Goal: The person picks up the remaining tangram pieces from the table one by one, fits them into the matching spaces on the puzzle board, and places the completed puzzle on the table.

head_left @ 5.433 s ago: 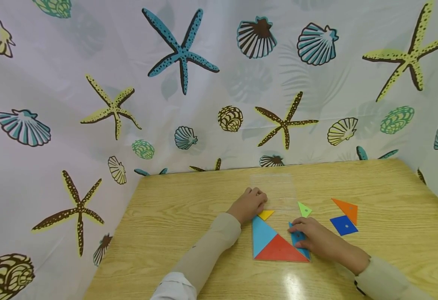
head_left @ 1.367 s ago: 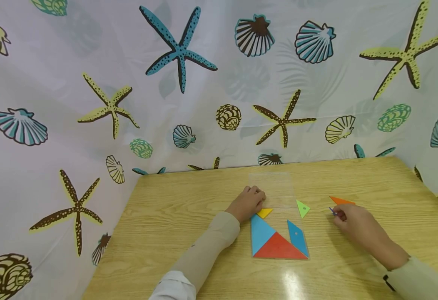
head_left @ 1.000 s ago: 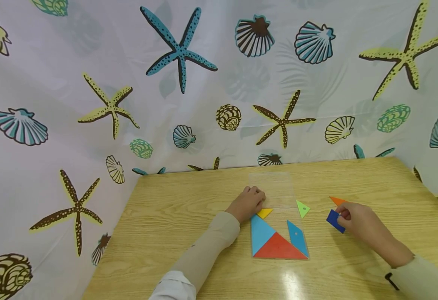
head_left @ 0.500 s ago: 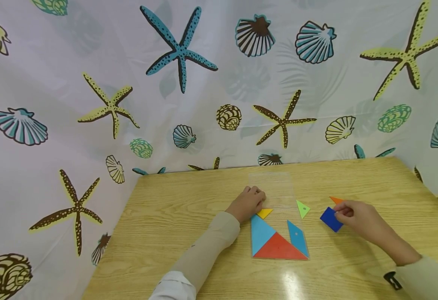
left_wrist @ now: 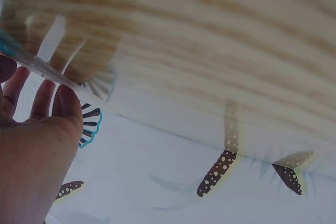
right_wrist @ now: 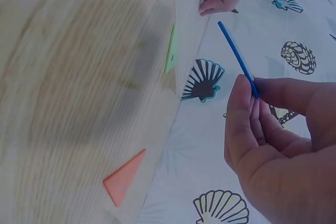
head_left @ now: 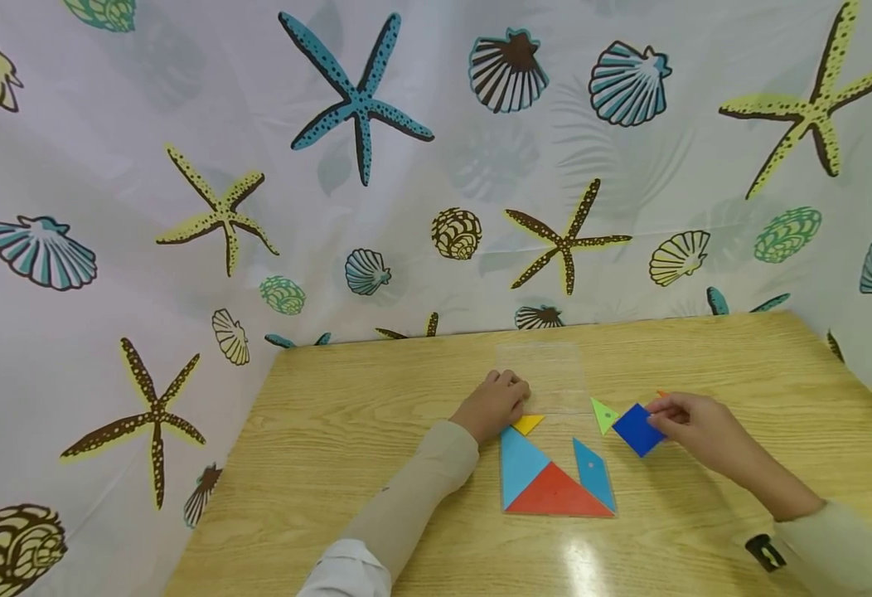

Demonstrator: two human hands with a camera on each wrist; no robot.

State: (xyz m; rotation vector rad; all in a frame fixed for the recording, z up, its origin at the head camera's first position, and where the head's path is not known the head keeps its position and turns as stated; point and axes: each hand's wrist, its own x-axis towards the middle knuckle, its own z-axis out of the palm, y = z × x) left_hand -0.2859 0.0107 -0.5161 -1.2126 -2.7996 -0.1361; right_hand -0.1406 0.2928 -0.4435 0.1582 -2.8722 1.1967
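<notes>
My right hand point(head_left: 693, 423) pinches a dark blue square point(head_left: 638, 430) above the table, right of a light green triangle point(head_left: 603, 416). In the right wrist view the blue square point(right_wrist: 234, 51) appears edge-on between thumb and fingers of that hand point(right_wrist: 278, 140). My left hand point(head_left: 491, 405) rests at the clear case's left side, fingers bent over its edge, by a yellow triangle point(head_left: 529, 424). In the left wrist view the fingers of this hand point(left_wrist: 44, 135) touch the clear edge. The case holds a light blue triangle point(head_left: 524, 464), a red triangle point(head_left: 558, 495) and a blue parallelogram point(head_left: 593, 475).
The clear lid point(head_left: 551, 377) lies unfolded behind the case on the wooden table point(head_left: 346, 414). An orange triangle point(right_wrist: 125, 177) lies on the table at the right, mostly hidden by my right hand in the head view. A patterned cloth point(head_left: 406, 207) hangs behind and beside the table.
My right hand let go of the parallelogram, picked up the dark blue square and turned it flat to view, then moved left with it toward the green triangle. My left hand has stayed in place.
</notes>
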